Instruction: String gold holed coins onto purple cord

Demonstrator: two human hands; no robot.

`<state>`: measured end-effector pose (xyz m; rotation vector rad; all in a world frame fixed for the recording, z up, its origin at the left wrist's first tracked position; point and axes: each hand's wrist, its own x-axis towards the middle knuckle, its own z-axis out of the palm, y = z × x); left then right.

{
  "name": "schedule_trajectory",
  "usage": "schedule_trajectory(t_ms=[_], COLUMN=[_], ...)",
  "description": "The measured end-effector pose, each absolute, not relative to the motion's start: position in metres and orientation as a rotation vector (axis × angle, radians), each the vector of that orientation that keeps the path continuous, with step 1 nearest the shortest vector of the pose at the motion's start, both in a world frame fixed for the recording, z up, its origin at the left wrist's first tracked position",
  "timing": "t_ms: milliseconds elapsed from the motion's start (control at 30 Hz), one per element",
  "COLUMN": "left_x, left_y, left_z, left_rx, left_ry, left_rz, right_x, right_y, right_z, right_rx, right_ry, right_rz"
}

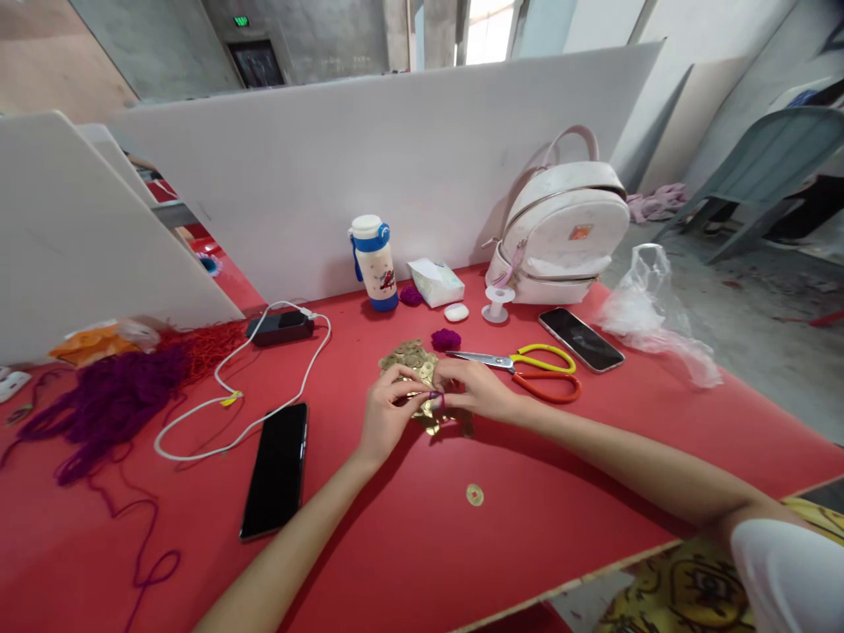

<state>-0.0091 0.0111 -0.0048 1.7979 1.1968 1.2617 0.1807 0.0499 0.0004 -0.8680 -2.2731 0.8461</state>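
My left hand [389, 413] and my right hand [478, 389] meet over a pile of gold-coloured coins [410, 353] on the red table. Pinched between the fingertips of both hands is a short piece of purple yarn [437, 400]. Whether a coin hangs on that yarn I cannot make out. Just behind the hands lies a small ball of purple yarn [447, 339]. A single coin with a square hole [475, 495] rests apart, nearer the table's front edge. To the right of my right hand lie scissors [527, 362] with yellow and red handles.
A phone [275, 470] and a white cable [191, 455] with a black power bank [280, 329] lie left, beyond them purple yarn [119, 404]. A bottle [374, 264], tissue pack [436, 283], spool [498, 305], backpack [560, 233], second phone [580, 338] and plastic bag [652, 308] stand behind and right.
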Motion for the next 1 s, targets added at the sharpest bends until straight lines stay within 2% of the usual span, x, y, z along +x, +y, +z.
schedule_trajectory(t_ms=[133,433,567,733,833,1000], left_x=[-0.008,0.0,0.001,0.002,0.003,0.001], left_y=[0.01,0.003,0.004,0.005,0.003,0.003], left_z=[0.0,0.014,0.013,0.012,0.013,0.018], left_rx=[1.823,1.272,1.102,0.934,0.966,1.164], left_ry=[1.142,1.114,1.255,1.298,1.314,1.297], left_rz=[1.239,1.201,1.274,1.292,1.321,1.328], right_x=[0.183,0.181,0.182,0.179,0.173,0.159], right_y=[0.053,0.055,0.048,0.036,0.031,0.024], right_z=[0.002,-0.006,-0.006,-0.005,-0.007,-0.008], right_rx=[-0.762,-0.866,-0.886,-0.681,-0.811,-0.891], right_ry=[-2.216,-2.219,-1.969,-2.145,-2.135,-1.868], right_rz=[0.79,0.786,0.578,0.363,0.546,1.292])
